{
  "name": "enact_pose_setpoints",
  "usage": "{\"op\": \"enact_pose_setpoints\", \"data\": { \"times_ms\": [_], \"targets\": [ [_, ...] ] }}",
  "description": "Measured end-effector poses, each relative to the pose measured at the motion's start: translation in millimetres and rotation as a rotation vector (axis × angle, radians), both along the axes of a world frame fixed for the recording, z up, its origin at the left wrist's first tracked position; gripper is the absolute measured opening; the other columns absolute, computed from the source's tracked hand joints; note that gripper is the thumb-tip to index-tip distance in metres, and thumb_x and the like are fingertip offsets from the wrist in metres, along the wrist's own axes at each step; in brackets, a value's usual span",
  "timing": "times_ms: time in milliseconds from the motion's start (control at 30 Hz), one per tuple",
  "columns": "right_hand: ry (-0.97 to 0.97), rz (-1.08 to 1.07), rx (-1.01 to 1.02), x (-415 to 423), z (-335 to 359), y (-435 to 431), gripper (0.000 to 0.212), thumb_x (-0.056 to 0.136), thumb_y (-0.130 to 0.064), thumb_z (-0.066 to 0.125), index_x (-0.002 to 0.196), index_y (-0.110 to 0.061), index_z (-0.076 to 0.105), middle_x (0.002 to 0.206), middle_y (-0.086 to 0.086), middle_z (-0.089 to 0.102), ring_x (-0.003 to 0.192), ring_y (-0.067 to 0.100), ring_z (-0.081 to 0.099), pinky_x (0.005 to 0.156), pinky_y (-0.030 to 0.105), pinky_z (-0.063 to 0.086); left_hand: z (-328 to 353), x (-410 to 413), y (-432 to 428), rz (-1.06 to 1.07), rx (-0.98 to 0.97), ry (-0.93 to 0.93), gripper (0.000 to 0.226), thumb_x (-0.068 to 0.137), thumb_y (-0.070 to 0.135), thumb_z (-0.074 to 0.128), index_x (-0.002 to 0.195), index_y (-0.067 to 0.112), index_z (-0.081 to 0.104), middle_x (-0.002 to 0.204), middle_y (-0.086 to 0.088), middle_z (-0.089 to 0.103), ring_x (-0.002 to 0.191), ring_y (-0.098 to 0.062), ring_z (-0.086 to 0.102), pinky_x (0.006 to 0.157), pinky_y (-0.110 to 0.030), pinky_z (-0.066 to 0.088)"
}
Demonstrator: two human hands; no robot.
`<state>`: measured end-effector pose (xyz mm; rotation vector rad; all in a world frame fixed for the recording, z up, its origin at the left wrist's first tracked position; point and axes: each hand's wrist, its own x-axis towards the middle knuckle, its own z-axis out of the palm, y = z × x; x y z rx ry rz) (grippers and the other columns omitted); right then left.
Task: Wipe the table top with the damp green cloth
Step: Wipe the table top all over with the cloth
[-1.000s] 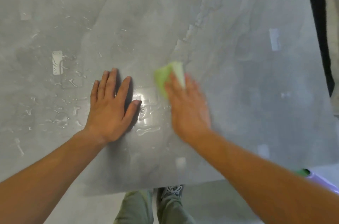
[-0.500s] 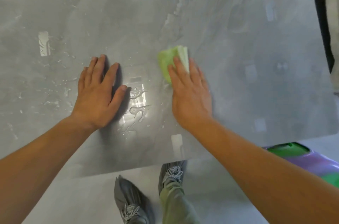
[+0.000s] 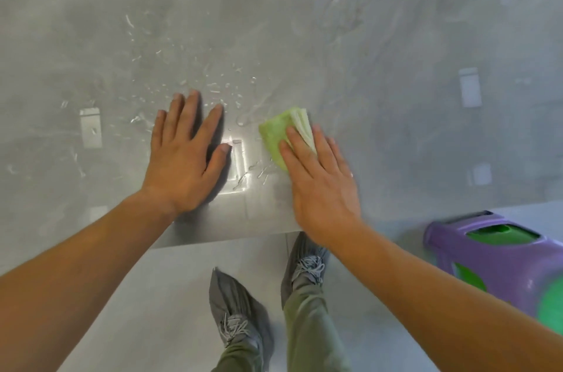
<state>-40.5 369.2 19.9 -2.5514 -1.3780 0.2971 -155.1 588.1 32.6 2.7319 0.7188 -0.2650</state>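
Observation:
The grey marble-look table top (image 3: 380, 51) fills the upper view, with water droplets scattered around its middle. A folded green cloth (image 3: 278, 132) lies on it near the front edge. My right hand (image 3: 323, 185) presses flat on the cloth with straight fingers, covering its near half. My left hand (image 3: 185, 158) rests flat on the wet table just left of the cloth, fingers spread.
The table's front edge (image 3: 231, 239) runs just below my wrists. A purple and green plastic stool (image 3: 499, 259) stands on the floor at the right. My feet in grey shoe covers (image 3: 237, 320) are on the pale floor below the edge.
My right hand and the cloth have slid toward the front edge of the table. The view has tipped down, showing more floor, my feet and the stool.

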Motion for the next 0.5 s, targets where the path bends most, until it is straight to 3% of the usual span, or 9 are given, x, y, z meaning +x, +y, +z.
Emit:
{"op": "enact_pose_setpoints", "data": {
  "times_ms": [100,233,300,400,500],
  "targets": [
    [-0.014,0.049,-0.021,31.4,-1.9,4.3,0.060,0.090,-0.012,0.043,0.150,-0.020,0.039,0.162,0.000,0.030,0.149,0.036,0.023,0.123,0.049,0.016,-4.4,-0.7,-0.6,0.008,-0.004,-0.010,0.066,0.099,0.054,0.021,0.159,0.027,0.018,0.168,-0.009,0.000,0.154,-0.028,-0.009,0.123,-0.048,-0.007],
    [0.052,-0.405,0.013,73.9,3.3,31.8,0.059,0.097,-0.009,0.039,0.153,-0.023,0.032,0.165,-0.003,0.019,0.152,0.031,0.013,0.124,0.045,0.011,-5.3,0.3,-1.1,0.028,-0.016,-0.026,0.064,0.099,0.053,0.019,0.158,0.028,0.021,0.168,-0.008,0.003,0.154,-0.028,-0.008,0.123,-0.047,-0.006],
    [0.044,-0.508,0.024,50.1,6.6,45.5,0.061,0.095,-0.009,0.040,0.154,-0.021,0.030,0.166,-0.003,0.017,0.153,0.031,0.010,0.123,0.045,0.015,-4.1,-0.8,0.9,0.028,-0.023,-0.042,0.063,0.099,0.052,0.017,0.157,0.029,0.024,0.168,-0.007,0.006,0.154,-0.028,-0.004,0.122,-0.047,-0.005],
    [0.022,-0.300,0.027,-16.9,4.0,40.1,0.066,0.090,-0.006,0.049,0.153,-0.017,0.032,0.165,0.001,0.020,0.152,0.035,0.013,0.121,0.050,0.021,-2.1,-2.6,6.1,0.004,-0.012,-0.060,0.061,0.099,0.049,0.019,0.156,0.030,0.028,0.167,-0.009,0.012,0.153,-0.030,0.003,0.121,-0.048,0.001],
    [0.026,-0.068,0.045,-38.6,-0.2,18.6,0.060,0.094,-0.011,0.052,0.152,-0.015,0.037,0.163,0.002,0.026,0.151,0.035,0.016,0.122,0.051,0.019,-1.6,-4.2,11.7,-0.024,0.010,-0.051,0.060,0.099,0.048,0.020,0.155,0.031,0.030,0.166,-0.009,0.015,0.152,-0.032,0.008,0.119,-0.049,0.006]
  ]
}}
